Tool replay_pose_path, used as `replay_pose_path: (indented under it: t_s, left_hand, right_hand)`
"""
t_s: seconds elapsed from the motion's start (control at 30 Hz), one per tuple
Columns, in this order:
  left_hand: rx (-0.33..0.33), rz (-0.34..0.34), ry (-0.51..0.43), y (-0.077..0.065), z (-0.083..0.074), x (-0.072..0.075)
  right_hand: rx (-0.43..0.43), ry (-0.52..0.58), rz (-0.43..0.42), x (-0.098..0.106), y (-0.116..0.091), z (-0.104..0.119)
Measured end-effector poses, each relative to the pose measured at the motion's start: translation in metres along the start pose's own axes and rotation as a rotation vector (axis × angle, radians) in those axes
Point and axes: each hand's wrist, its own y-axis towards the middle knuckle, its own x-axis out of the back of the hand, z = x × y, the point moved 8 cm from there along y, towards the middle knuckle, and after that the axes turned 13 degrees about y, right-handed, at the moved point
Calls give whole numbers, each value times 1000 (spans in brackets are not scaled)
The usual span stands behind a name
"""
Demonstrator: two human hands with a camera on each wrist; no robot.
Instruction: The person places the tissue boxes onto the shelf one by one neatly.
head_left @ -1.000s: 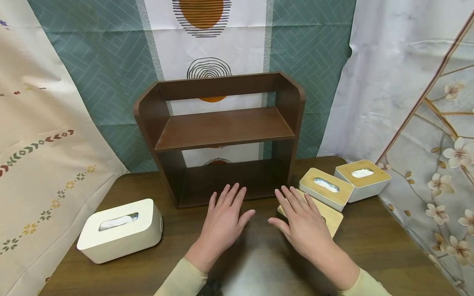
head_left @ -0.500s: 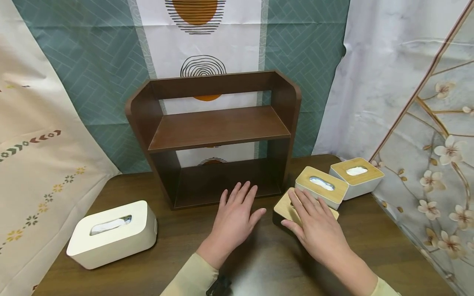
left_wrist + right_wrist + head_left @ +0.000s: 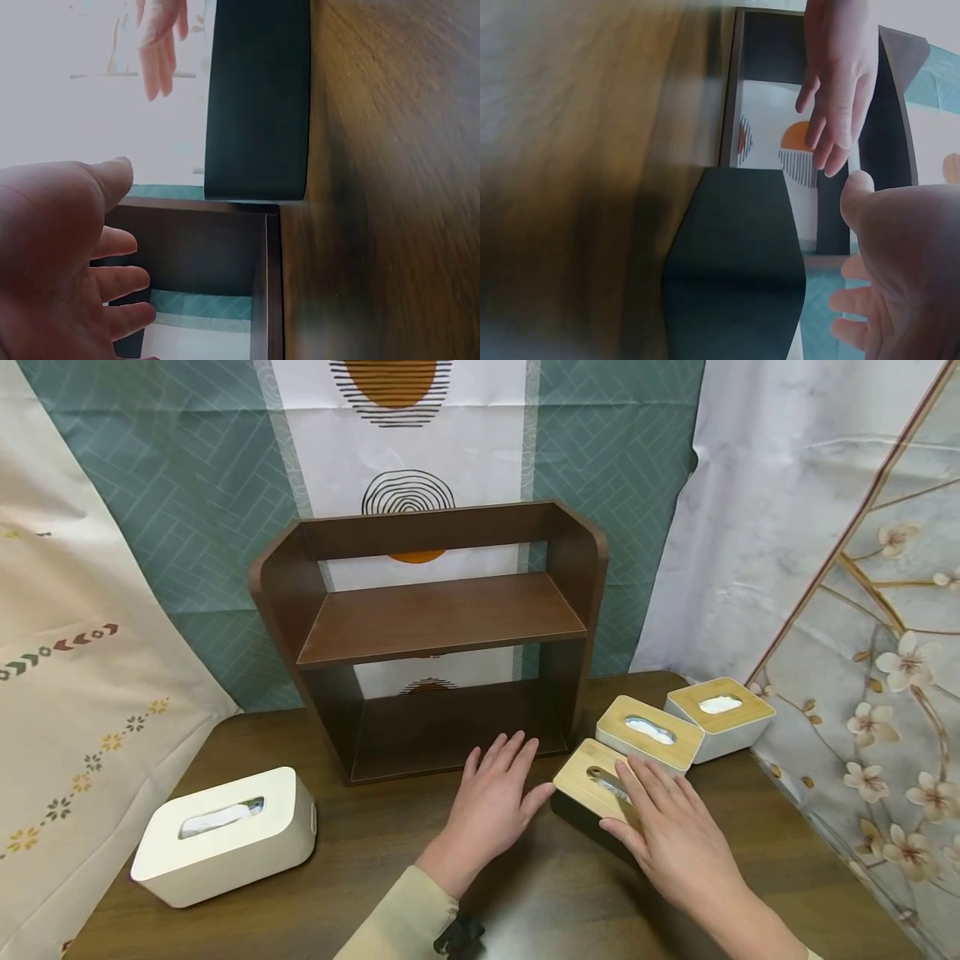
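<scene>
A: Left end?
B: Cream box point(image 3: 225, 839) — smooth, matte, rounded corners, slotted top. Well apart from both hands.
A: Then?
B: Shelf point(image 3: 441, 614), dark brown boards, two tiers, rounded side panels. Left hand point(image 3: 489, 810) in front of its right half: fingers extended, thumb out, nothing held.
A: Dark box point(image 3: 581, 797)?
B: On the wood-grain table point(image 3: 360, 868), right of the left hand, below the right hand point(image 3: 677, 835). Long axis oblique, far-left to near-right. Right hand is nearer, over the lid's right part; left thumb is just beside the left corner.
A: Right hand gripping?
B: No — fingers nearly straight, nothing held. Wrist views suggest a gap above the box.
A: Materials?
B: Black sides, pale wood lid point(image 3: 573, 772), slotted.
A: Right end?
B: Back box point(image 3: 641, 742), then end box point(image 3: 723, 718). Wood tops, whitish sides. Can't tell if dark and back boxes touch.
</scene>
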Motion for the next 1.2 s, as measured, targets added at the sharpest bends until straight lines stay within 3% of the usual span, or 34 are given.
replay_pose_path:
  t_s: [0.3,0.77,1.2]
  left_hand:
    - [-24,55,-127,8,-10,-10]
    - [-30,116,-191,18,-21,-18]
    - [-25,150,-251,24,-25,-32]
  right_hand:
    - [-45,-12,-5,7,-18,-14]
    - [-111,-7,-12,13,-40,-32]
    - [-153,-3,2,13,-46,-39]
